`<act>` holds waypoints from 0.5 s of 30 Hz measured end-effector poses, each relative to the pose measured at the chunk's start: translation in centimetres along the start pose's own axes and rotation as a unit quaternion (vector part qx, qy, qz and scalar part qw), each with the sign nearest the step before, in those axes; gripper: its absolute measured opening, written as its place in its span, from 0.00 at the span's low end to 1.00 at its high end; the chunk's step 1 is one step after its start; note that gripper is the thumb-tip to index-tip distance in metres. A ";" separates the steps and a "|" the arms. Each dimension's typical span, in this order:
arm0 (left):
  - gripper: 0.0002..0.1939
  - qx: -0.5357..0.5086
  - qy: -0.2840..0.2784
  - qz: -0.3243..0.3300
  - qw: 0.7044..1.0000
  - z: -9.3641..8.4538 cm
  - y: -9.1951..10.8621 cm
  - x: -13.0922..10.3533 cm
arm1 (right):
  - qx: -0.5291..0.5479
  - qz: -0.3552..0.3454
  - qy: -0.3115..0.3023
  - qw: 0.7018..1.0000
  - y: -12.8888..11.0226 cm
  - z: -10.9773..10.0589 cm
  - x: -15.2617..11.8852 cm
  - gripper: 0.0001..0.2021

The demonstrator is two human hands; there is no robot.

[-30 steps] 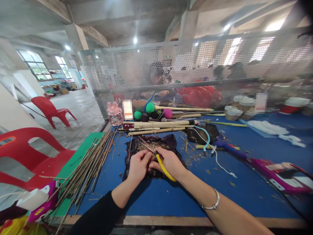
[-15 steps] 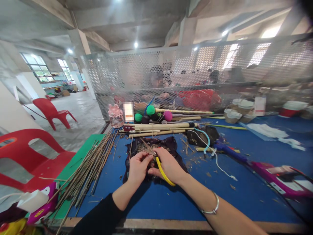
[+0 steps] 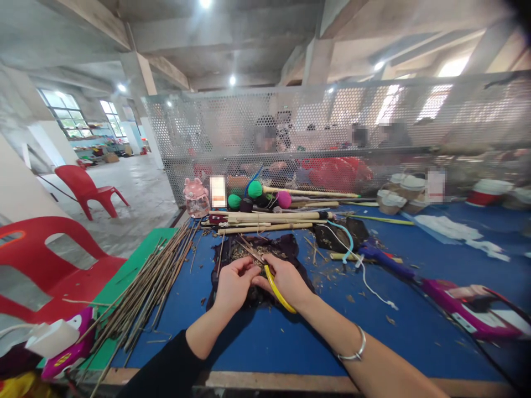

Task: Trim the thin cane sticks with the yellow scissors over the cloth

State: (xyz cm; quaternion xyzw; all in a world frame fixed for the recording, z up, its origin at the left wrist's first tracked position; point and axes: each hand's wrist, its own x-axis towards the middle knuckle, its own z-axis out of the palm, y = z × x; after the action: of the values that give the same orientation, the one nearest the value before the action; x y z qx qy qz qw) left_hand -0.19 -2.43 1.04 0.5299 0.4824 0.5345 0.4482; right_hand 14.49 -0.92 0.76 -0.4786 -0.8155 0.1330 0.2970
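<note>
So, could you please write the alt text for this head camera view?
A person's right hand holds yellow-handled scissors close to the left hand, over a dark cloth strewn with small scraps. Thin brown sticks lie at left; a perforated screen stands behind the blue tabletop.

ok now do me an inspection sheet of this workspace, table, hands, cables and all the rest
surface: blue tabletop, dry scraps scattered over it
job's things: yellow-handled scissors above a dark cloth strewn with clippings
clutter: thin sticks heaped at left, pale poles beyond the cloth
hands: right hand holds the scissors; left hand close beside it, fingers bent, any held piece unclear
cables: white cable at far left, dark cable at lower right
surroundings: perforated screen behind the tabletop, people beyond it, red chairs at left
</note>
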 end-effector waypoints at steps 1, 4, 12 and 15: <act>0.16 -0.008 -0.003 -0.002 1.000 0.0 -0.1 0.0 | 0.000 0.002 -0.002 1.000 0.1 0.0 0.0 0.20; 0.18 -0.047 -0.017 -0.033 0.998 0.1 -0.3 0.2 | 0.009 0.013 -0.019 1.000 0.2 0.0 0.1 0.19; 0.13 -0.067 -0.024 -0.051 0.996 0.1 -0.3 0.2 | 0.019 -0.010 -0.006 1.000 0.1 0.6 0.0 0.26; 0.13 -0.028 -0.026 -0.037 0.999 0.1 -0.1 0.1 | 0.023 -0.027 -0.002 0.999 0.1 0.6 0.0 0.27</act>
State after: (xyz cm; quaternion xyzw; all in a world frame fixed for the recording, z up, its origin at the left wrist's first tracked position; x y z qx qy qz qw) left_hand -0.13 -2.31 0.94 0.5124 0.4745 0.5167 0.4953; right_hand 14.20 -0.85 0.23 -0.4488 -0.8255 0.1448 0.3100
